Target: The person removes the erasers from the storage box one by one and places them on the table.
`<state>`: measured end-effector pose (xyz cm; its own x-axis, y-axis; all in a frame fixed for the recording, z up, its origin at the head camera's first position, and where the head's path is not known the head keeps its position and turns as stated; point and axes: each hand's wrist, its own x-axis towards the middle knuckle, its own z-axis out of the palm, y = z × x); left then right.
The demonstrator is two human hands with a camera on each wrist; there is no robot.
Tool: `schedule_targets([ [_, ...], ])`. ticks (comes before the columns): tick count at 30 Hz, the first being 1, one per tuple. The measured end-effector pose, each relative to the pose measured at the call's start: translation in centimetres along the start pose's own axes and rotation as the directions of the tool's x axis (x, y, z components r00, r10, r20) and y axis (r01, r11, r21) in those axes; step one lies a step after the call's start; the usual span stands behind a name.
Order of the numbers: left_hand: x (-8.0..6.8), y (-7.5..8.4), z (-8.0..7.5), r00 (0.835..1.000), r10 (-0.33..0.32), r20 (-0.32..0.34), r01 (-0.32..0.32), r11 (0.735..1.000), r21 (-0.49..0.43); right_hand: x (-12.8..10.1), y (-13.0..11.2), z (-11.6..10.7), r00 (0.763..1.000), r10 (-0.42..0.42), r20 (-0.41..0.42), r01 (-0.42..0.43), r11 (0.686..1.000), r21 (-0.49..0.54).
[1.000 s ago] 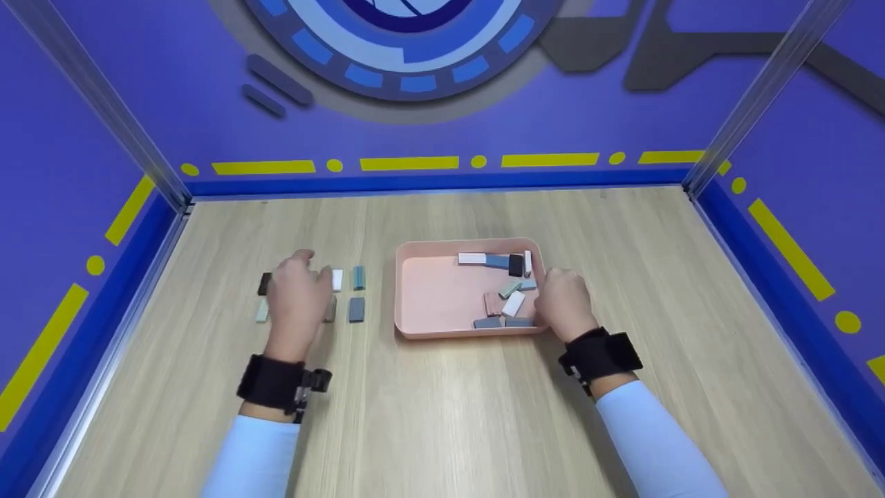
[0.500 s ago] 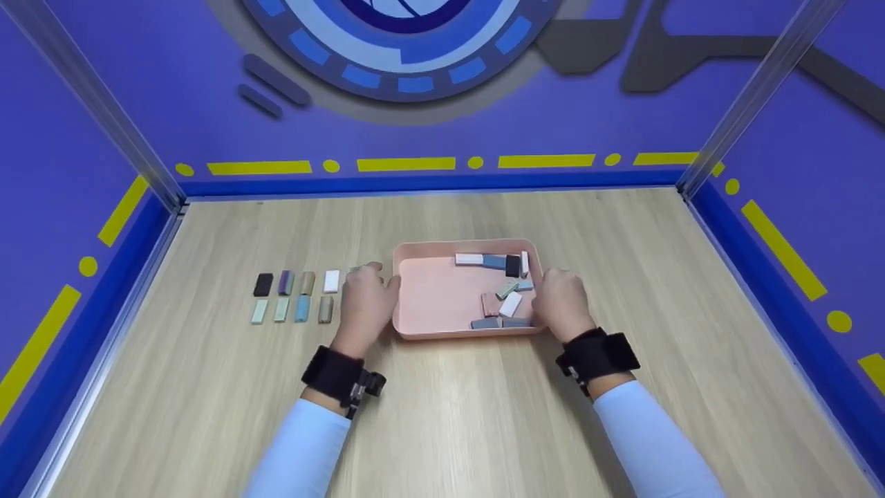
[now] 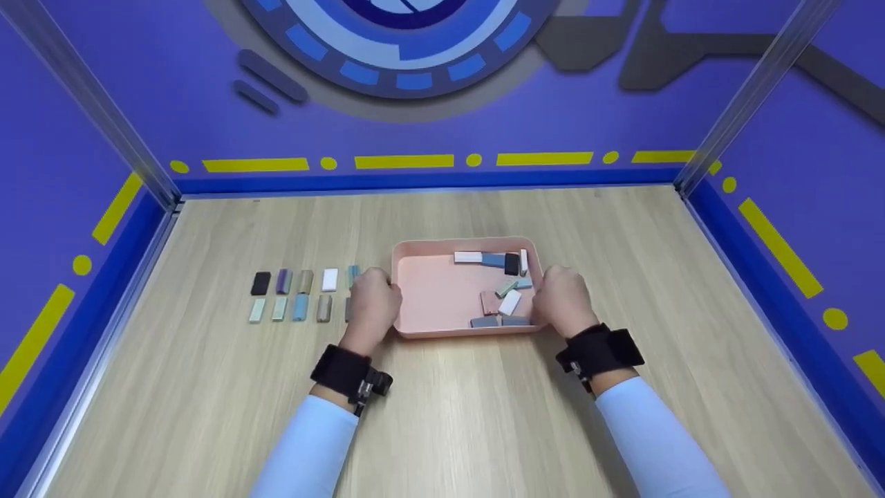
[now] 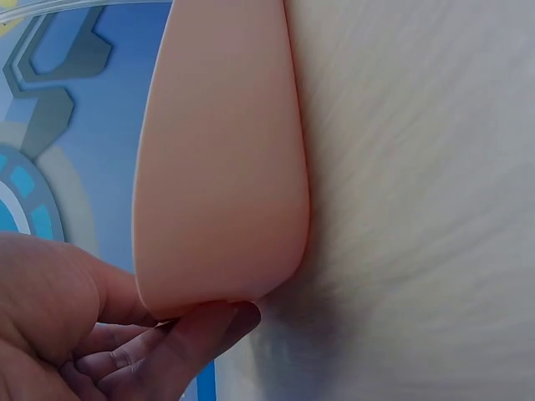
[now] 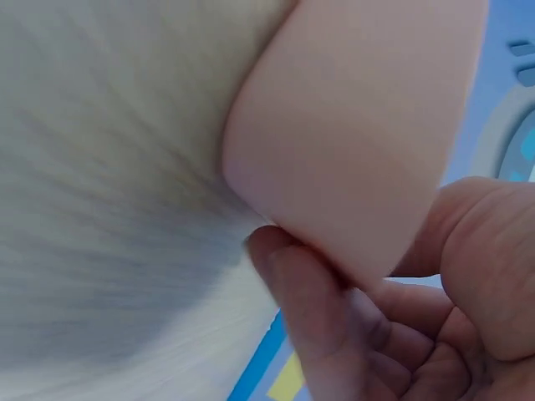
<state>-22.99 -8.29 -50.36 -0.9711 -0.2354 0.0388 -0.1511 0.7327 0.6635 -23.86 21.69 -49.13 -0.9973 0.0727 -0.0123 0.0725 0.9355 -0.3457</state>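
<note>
Change: my left hand has come off the block rows to the pink tray mid-table | Fingers: left hand curled round its left rim, right hand round the right | Views: wrist cameras show fingertips tucked under the tray's edge; head view alone shows blocks inside.

A tray sits mid-surface holding blocks at its right; two rows of blocks lie left.
</note>
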Motion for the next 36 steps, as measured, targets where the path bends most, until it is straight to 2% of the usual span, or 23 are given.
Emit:
schedule_targets([
  [2, 0.0, 0.0, 0.1, 1.0, 0.003, -0.007, -0.004, 1.0, -0.006, -0.2, -0.5, -0.4, 1.0, 0.008, -0.02, -0.008, 1.0, 0.009],
  [4, 0.0, 0.0, 0.1, 1.0, 0.002, -0.006, -0.002, 1.0, -0.012, -0.5, -1.2, -0.7, 0.997, -0.013, -0.074, 0.014, 1.0, 0.011],
  [8, 0.1, -0.1, 0.1, 1.0, 0.006, -0.012, -0.007, 1.0, -0.011, -1.3, -3.4, -0.9, 0.98, -0.102, -0.173, 0.107, 0.994, 0.021],
  [9, 0.1, -0.1, 0.0, 1.0, 0.01, -0.013, -0.011, 1.0, -0.011, -1.5, -4.1, -0.8, 0.976, -0.125, -0.176, 0.131, 0.991, 0.023],
  [14, 0.1, 0.0, -0.1, 1.0, 0.027, -0.015, -0.028, 1.0, -0.004, -2.3, -7.0, 0.1, 0.975, -0.194, -0.109, 0.199, 0.98, 0.031],
  [17, 0.1, 0.1, 0.0, 0.999, 0.037, -0.021, -0.037, 0.999, 0.002, -2.4, -8.0, 1.0, 0.974, -0.22, -0.056, 0.222, 0.974, 0.031],
  [24, 0.0, 0.2, 0.1, 0.999, 0.037, -0.026, -0.037, 0.999, -0.003, -1.7, -8.3, 2.9, 0.966, -0.259, -0.02, 0.257, 0.964, -0.061],
  [36, 0.0, 0.1, 0.1, 1.0, 0.022, -0.019, -0.022, 1.0, -0.009, -1.4, -8.2, 3.9, 0.98, -0.201, -0.011, 0.197, 0.97, -0.141],
])
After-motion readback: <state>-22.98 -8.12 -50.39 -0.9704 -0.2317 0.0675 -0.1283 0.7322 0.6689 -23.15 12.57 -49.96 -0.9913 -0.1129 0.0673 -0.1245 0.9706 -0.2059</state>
